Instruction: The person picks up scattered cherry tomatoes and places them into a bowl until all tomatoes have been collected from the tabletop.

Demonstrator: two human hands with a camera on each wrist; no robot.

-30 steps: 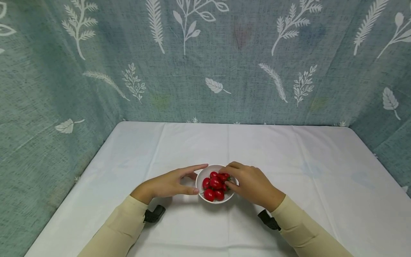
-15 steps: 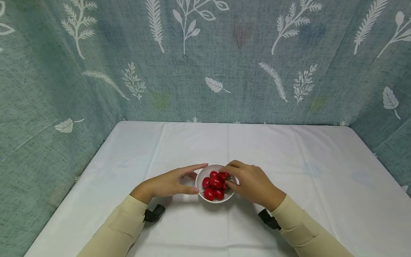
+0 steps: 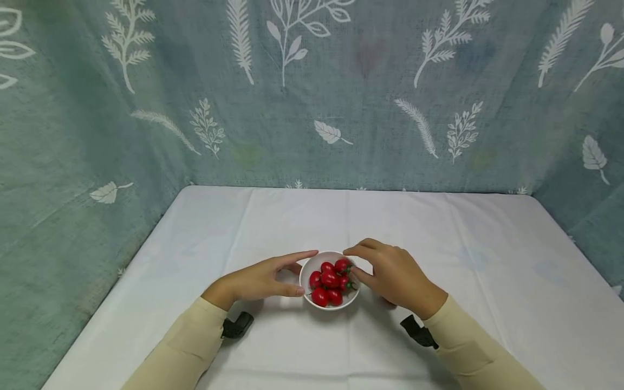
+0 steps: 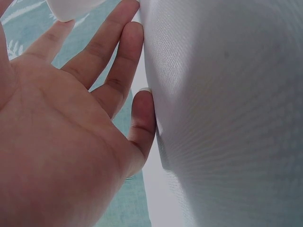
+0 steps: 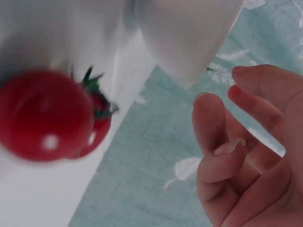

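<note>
A small white bowl (image 3: 358, 287) stands near the middle of the table, with several red cherry tomatoes (image 3: 330, 279) in it, some with green stalks. My left hand (image 3: 258, 279) is spread at the bowl's left side; in the left wrist view a fingertip meets the bowl (image 4: 71, 7). My right hand (image 3: 395, 273) is at the right rim, its thumb and forefinger parted, with nothing between them in the right wrist view. That view shows two more tomatoes (image 5: 45, 116) against the white cloth beside the bowl; my right hand largely covers that spot in the head view.
A white cloth (image 3: 273, 346) covers the table. Blue-green curtains (image 3: 292, 135) with white leaf prints hang behind it and at both sides. A black wrist camera (image 3: 238, 326) sits under each forearm, by the beige sleeves (image 3: 170, 346).
My right hand has drawn back to the right from the tomatoes in the bowl, and its fingers have parted. The left hand stays beside the bowl. The head view has shifted slightly.
</note>
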